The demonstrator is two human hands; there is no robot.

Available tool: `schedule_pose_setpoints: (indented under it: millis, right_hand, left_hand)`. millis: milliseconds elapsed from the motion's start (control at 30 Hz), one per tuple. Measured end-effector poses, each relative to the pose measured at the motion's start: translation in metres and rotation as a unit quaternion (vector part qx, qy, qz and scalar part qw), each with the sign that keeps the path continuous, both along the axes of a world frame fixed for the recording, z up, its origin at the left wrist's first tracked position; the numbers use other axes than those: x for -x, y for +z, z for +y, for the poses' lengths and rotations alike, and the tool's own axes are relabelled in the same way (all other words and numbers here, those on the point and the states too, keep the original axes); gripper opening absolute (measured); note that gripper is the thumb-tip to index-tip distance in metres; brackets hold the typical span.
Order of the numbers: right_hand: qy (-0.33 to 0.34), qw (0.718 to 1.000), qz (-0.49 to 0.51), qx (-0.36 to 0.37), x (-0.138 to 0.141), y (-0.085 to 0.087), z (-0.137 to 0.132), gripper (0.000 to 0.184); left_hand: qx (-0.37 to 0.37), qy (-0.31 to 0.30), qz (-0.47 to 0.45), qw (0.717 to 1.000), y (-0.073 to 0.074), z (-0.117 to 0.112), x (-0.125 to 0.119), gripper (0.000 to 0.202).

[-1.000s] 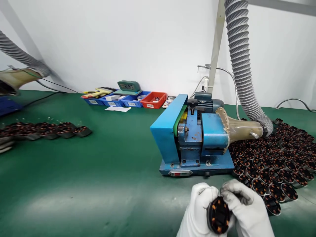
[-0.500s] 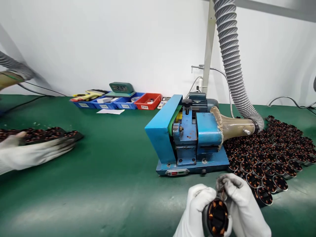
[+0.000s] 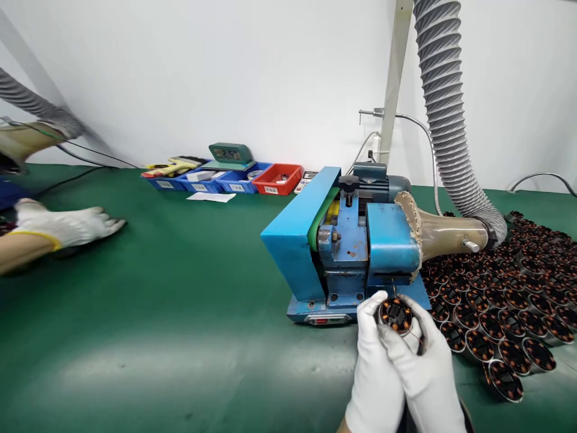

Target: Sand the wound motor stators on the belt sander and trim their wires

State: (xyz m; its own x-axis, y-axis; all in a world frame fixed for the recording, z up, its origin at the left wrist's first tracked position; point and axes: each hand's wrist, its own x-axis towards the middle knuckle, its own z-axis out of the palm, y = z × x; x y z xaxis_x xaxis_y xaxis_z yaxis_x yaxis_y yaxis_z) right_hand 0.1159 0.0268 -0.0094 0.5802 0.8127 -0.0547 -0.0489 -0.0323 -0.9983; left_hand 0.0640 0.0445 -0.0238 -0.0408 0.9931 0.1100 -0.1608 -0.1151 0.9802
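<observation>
Between my two white-gloved hands is a motor stator (image 3: 395,315), a round black part with copper windings and a metal rim. Its wound face is turned up toward me. My left hand (image 3: 375,355) wraps its left side, and my right hand (image 3: 421,355) closes round its right side and front. A thin wire rises from the part's far edge, and another shows by my right fingers. Just beyond my hands stands the blue belt grinding machine (image 3: 345,252), with its green belt (image 3: 321,219) partly behind the cover.
Many similar stators (image 3: 500,313) stand in rows on the right. A grey hose (image 3: 444,90) runs down to the grinder's tan funnel (image 3: 451,231). Blue bins (image 3: 243,185), a red bin (image 3: 279,179) and a clock (image 3: 231,153) line the wall. A co-worker's gloved hand (image 3: 67,225) is at left.
My hands have moved up toward the grinder with the stator, and my right fingers now wrap it. The co-worker's hand shifted away from me, and the dark parts beside it are mostly out of sight.
</observation>
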Motion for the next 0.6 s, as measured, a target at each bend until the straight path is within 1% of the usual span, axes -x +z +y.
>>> schedule_pose_setpoints:
  millis: [67,200,300,367,467,533,600]
  right_hand:
    - [0.015,1.000,-0.008,0.007,-0.004,0.007,0.012,0.051]
    - [0.012,1.000,-0.011,-0.014,-0.009,0.017,0.023,0.042]
    - [0.031,0.999,-0.016,-0.019,-0.009,0.020,0.024,0.036]
    - [0.019,1.000,-0.016,-0.019,-0.009,0.021,0.025,0.036]
    - [0.002,1.000,-0.026,-0.004,-0.010,0.022,0.028,0.040]
    - [0.011,0.999,-0.035,0.006,-0.010,0.022,0.027,0.042]
    - [0.015,0.999,-0.049,0.014,-0.010,0.018,0.020,0.044]
  left_hand:
    - [0.051,-0.010,-0.066,0.996,0.001,0.008,-0.006,0.031]
    - [0.045,-0.009,-0.094,0.994,0.004,0.018,-0.011,0.032]
    - [0.068,-0.031,-0.086,0.994,0.006,0.018,-0.010,0.033]
    - [0.084,-0.039,-0.082,0.992,0.008,0.018,-0.011,0.035]
    - [0.093,-0.049,-0.105,0.989,0.009,0.018,-0.013,0.032]
    - [0.080,-0.050,-0.095,0.991,0.009,0.018,-0.012,0.030]
    - [0.039,-0.029,-0.039,0.998,0.007,0.014,-0.008,0.035]
